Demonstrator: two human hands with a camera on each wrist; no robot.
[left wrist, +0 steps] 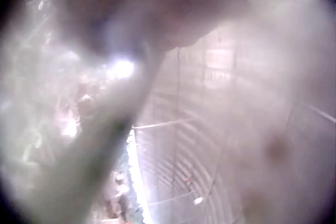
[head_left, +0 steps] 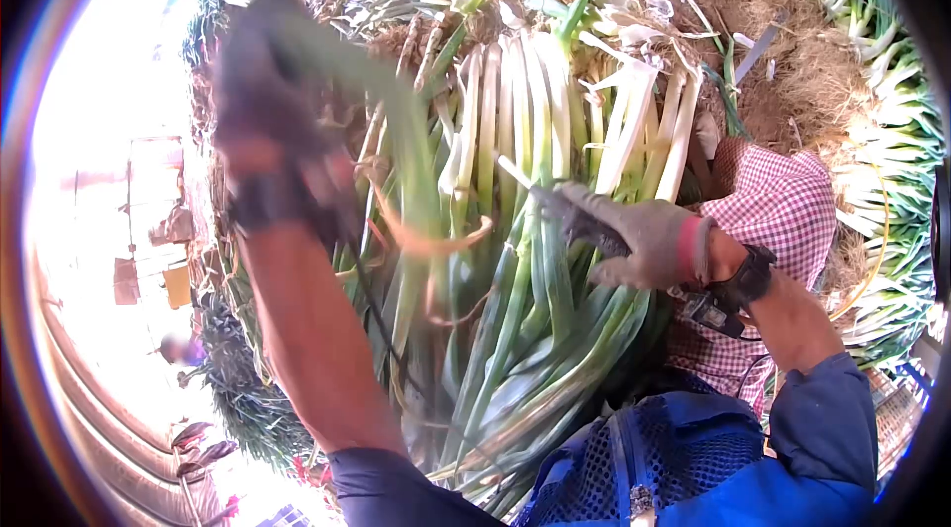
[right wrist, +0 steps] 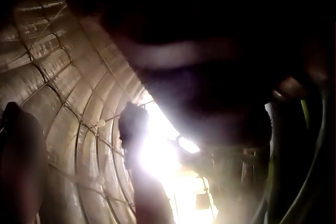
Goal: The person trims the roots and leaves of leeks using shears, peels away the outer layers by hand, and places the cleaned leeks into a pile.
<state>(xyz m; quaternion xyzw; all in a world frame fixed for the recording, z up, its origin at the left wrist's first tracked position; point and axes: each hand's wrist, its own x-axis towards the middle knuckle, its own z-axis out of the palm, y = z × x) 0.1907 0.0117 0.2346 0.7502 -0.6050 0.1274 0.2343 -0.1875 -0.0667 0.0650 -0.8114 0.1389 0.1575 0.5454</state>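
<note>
Raised at the left of the head view, my gloved left hand (head_left: 267,81) is motion-blurred and grips a long green onion (head_left: 401,121). The onion's pale end extends above the hand, and its green leaves trail down to the right. In the left wrist view the onion stalk (left wrist: 105,145) slants down out of the blurred hand. My gloved right hand (head_left: 649,240) holds a dark-handled tool (head_left: 584,220) with a thin pale tip, over the leaves of a large pile of green onions (head_left: 525,121). Its exact kind I cannot tell. The right wrist view is mostly dark.
Loose roots and peeled skins (head_left: 802,81) cover the ground beyond the pile. Rows of green onions (head_left: 892,131) lie along the right edge. A checked cloth (head_left: 778,200) lies beside my right forearm, near a thin yellow hose (head_left: 882,240). Ribbed sheeting (right wrist: 63,87) curves overhead.
</note>
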